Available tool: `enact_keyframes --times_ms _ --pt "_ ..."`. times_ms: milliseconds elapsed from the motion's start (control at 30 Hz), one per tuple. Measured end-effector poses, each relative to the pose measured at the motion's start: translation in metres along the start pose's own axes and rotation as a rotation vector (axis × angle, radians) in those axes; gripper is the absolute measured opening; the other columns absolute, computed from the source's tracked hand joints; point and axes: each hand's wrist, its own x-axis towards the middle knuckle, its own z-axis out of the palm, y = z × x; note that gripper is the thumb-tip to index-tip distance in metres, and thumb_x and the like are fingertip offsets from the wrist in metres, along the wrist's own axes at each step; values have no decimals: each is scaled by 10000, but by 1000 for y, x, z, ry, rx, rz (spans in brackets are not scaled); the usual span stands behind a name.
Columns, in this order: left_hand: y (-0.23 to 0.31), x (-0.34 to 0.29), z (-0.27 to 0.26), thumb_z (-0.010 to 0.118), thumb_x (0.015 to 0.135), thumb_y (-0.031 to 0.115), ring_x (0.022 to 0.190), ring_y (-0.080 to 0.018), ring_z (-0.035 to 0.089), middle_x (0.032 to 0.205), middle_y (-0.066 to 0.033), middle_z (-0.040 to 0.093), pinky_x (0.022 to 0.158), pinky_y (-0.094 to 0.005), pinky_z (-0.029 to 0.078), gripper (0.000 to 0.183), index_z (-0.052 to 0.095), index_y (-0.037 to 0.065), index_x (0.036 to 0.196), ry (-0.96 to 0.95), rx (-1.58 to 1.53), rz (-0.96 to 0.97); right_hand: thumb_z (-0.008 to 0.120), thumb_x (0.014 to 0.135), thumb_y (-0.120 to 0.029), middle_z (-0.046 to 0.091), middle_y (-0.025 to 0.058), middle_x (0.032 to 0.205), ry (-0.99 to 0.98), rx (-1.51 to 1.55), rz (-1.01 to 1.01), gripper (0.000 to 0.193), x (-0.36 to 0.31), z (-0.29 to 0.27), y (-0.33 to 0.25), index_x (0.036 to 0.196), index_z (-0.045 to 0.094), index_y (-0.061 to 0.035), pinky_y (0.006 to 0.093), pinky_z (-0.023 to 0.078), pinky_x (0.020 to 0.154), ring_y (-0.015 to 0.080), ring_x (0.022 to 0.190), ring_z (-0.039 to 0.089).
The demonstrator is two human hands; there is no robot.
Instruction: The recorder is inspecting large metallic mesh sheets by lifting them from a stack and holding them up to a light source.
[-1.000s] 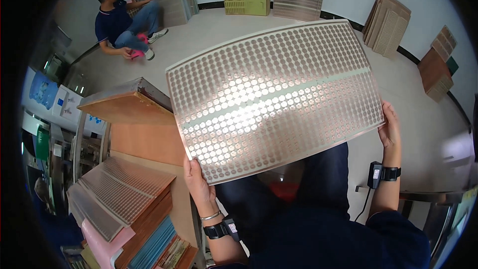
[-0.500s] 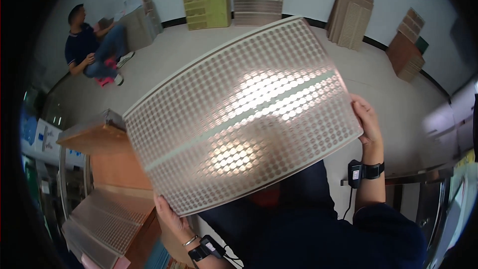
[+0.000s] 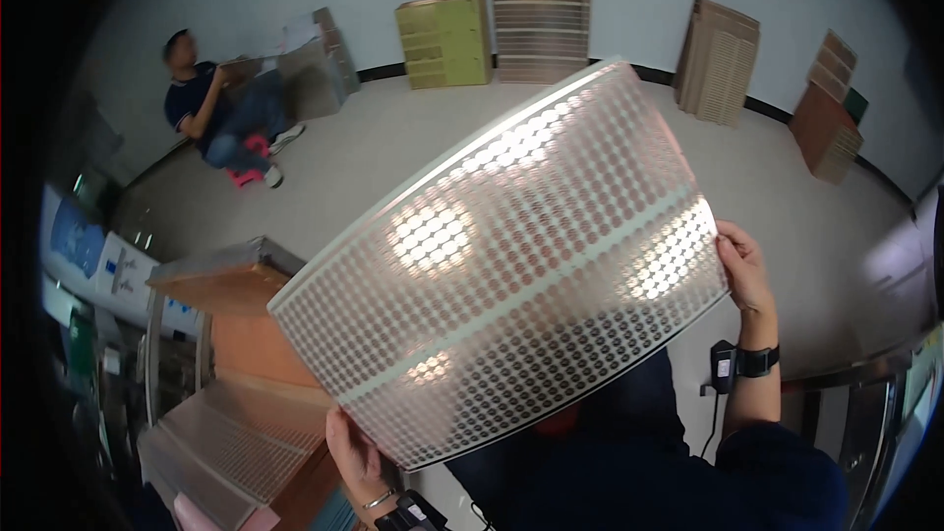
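Note:
A large, thin circuit board panel (image 3: 521,285), covered in rows of small round copper-coloured pads with a pale strip across it, is held tilted in front of me. My left hand (image 3: 356,452) grips its lower left edge. At the lower right edge, my right hand (image 3: 744,264) pinches the panel between thumb and fingers. Bright reflections lie on its surface. Both wrists carry black straps with small devices. To the left, a similar panel (image 3: 231,447) rests on a wooden rack (image 3: 270,344).
A person (image 3: 221,103) sits on a pink stool (image 3: 251,162) at the far left, beside stacked panels. Along the wall stand a yellow-green stack (image 3: 442,39), a striped copper stack (image 3: 541,25) and more stacks (image 3: 718,59) to the right. A metal-edged table (image 3: 836,374) is at my right.
The panel has tilted, so its reflections have shifted across the surface. Both hands still grip it. The whole scene sits lower and farther right in view, and the seated person's arm has risen.

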Motion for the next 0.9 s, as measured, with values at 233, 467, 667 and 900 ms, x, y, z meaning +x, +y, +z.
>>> enact_keyframes --times_ms 233,467,667,900 --pt "30 4 19 542 903 163 1038 -149 512 1130 -63 545 914 -316 400 265 470 47 1131 -49 69 297 527 904 -151 603 44 1035 71 72 -6 275 9 -4 -2 1139 553 -9 214 419 823 90 901 551" --pt "36 37 35 591 844 92 1095 -204 514 1229 -71 495 882 -390 460 376 477 61 1200 -107 -153 -60 550 871 -209 541 72 1170 -92 406 -264 248 54 -37 34 1061 531 -50 360 408 997 140 1105 509" --pt "37 28 81 371 928 391 1082 -211 518 1290 -96 455 891 -394 450 469 426 72 1268 -314 -204 28 429 913 -410 579 138 1118 331 214 205 514 21 50 -16 1234 463 -10 313 545 772 181 905 633" --pt "-3 22 -11 366 939 367 1140 -217 481 1293 -115 461 961 -376 396 467 409 55 1283 -372 -421 58 490 920 -279 595 140 1088 -132 518 446 386 16 52 15 1174 499 11 318 545 728 177 868 637"
